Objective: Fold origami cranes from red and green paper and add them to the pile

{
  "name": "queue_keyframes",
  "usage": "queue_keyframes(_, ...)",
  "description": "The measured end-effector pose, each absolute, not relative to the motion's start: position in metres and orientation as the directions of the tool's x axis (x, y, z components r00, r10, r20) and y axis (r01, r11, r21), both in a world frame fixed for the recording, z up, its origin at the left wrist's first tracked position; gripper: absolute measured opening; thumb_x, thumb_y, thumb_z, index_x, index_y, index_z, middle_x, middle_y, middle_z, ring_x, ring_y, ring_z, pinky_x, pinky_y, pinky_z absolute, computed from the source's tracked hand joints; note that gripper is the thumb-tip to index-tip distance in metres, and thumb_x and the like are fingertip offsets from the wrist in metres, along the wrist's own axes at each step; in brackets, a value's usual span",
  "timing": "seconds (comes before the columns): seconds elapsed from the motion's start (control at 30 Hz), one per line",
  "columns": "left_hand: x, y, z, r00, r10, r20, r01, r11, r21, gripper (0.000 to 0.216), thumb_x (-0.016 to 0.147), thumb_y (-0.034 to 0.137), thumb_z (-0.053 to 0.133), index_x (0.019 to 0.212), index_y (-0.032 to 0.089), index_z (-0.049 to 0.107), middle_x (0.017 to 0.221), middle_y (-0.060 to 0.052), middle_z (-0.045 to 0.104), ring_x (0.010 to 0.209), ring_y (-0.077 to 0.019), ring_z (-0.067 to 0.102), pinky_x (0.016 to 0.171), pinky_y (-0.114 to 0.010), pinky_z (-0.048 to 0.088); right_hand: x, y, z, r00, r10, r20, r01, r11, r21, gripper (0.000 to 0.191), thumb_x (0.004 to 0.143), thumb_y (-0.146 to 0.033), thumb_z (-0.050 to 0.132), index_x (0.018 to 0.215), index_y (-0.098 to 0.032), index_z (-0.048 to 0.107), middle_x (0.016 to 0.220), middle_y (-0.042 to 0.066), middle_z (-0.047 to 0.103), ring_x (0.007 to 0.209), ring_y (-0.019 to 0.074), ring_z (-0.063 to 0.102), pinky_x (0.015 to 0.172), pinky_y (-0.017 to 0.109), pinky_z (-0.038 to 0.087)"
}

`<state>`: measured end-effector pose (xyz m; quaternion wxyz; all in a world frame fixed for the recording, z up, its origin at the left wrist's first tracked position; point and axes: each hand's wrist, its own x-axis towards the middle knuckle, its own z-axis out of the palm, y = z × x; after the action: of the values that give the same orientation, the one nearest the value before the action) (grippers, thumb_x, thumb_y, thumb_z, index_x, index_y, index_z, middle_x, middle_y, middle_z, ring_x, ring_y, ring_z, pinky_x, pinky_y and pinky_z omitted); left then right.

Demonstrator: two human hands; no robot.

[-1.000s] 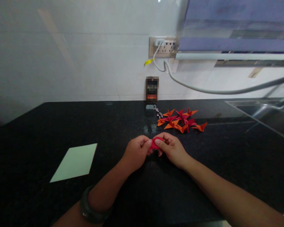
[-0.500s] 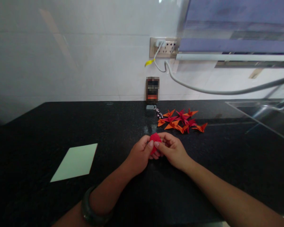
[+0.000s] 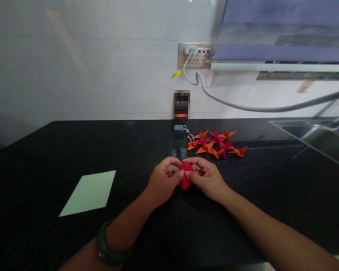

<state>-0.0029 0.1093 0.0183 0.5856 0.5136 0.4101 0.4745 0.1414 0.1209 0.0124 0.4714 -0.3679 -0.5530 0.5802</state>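
A small piece of folded red paper (image 3: 186, 181) is held between both hands, above the dark countertop. My left hand (image 3: 164, 181) pinches its left side, thumb on the near face and fingers curled behind. From the right, my right hand (image 3: 210, 180) grips it the same way, its thumb close to the other thumb. The back of the paper is hidden by the fingers. Just beyond the hands lies a group of several orange and red origami cranes (image 3: 205, 147).
Pale green paper (image 3: 88, 192) lies on the black countertop (image 3: 124, 150) at the left. A phone (image 3: 182, 106) with a beaded strap leans on the wall. A cable (image 3: 242, 109) runs from the socket (image 3: 197, 55) to the right. A sink (image 3: 321, 139) is at the far right.
The left fingers have shifted from below the red paper up to its upper left edge. More of the paper's lower part now shows between the thumbs.
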Motion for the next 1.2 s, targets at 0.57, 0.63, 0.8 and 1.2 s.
queue_keyframes(0.57, 0.002, 0.105, 0.019, 0.265, 0.953, -0.147, -0.228, 0.21, 0.951, 0.025, 0.064, 0.023, 0.064, 0.078, 0.017, 0.044, 0.05, 0.007, 0.056, 0.044, -0.0082, 0.055, 0.048, -0.021, 0.046, 0.143, 0.12, 0.008, -0.303, 0.95, -0.075, -0.216, -0.145, -0.965, 0.013, 0.063, -0.02, 0.062, 0.075, -0.015, 0.06, 0.043, -0.007, 0.05, 0.031, 0.0038, 0.038, 0.032, 0.016, 0.026)
queue_keyframes(0.63, 0.002, 0.106, 0.018, 0.269, 0.953, -0.141, -0.214, 0.202, 0.956, 0.026, 0.066, 0.024, 0.063, 0.081, 0.017, 0.043, 0.052, 0.007, 0.056, 0.045, -0.0077, 0.054, 0.05, -0.021, 0.046, 0.145, 0.121, 0.011, -0.314, 0.947, -0.064, -0.158, -0.118, -0.98, 0.017, 0.065, -0.023, 0.063, 0.079, -0.016, 0.058, 0.045, -0.008, 0.049, 0.031, 0.0034, 0.037, 0.032, 0.015, 0.024)
queue_keyframes(0.8, 0.0, 0.108, 0.013, 0.227, 0.973, -0.033, -0.107, 0.059, 0.993, 0.032, 0.066, 0.018, 0.059, 0.092, 0.018, 0.041, 0.055, 0.007, 0.053, 0.047, -0.0071, 0.051, 0.05, -0.02, 0.041, 0.143, 0.122, 0.019, -0.353, 0.935, -0.03, -0.006, -0.035, -0.999, 0.024, 0.068, -0.036, 0.064, 0.07, -0.016, 0.051, 0.044, -0.006, 0.05, 0.033, 0.0045, 0.04, 0.033, 0.016, 0.025)
queue_keyframes(1.2, 0.004, 0.11, 0.004, 0.171, 0.985, -0.013, -0.023, 0.017, 1.0, 0.006, 0.078, 0.019, 0.044, 0.081, 0.016, 0.048, 0.059, 0.003, 0.052, 0.05, -0.0074, 0.049, 0.049, -0.019, 0.039, 0.144, 0.119, 0.014, -0.253, 0.956, 0.146, 0.289, 0.219, -0.932, 0.023, 0.076, -0.04, 0.053, 0.074, -0.017, 0.056, 0.052, -0.001, 0.055, 0.043, 0.0096, 0.048, 0.04, 0.02, 0.039)
